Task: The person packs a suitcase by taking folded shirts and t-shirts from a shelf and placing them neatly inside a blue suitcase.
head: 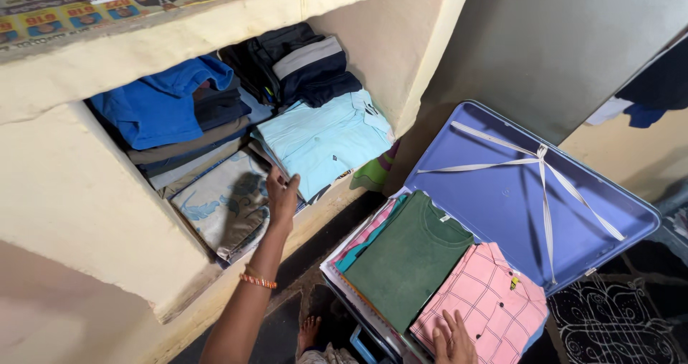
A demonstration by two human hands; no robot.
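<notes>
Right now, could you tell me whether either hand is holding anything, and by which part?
Nothing is clearly held. The left hand touches the edge of the light blue folded shirt; the right hand rests flat on the pink checked shirt.

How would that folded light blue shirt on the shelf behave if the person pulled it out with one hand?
The light blue shirt is thin folded cloth, so it would probably sag and partly unfold. It looks light. Dark clothes lie on its back part, so they might drag along or topple. The left hand touches its front edge.
</notes>
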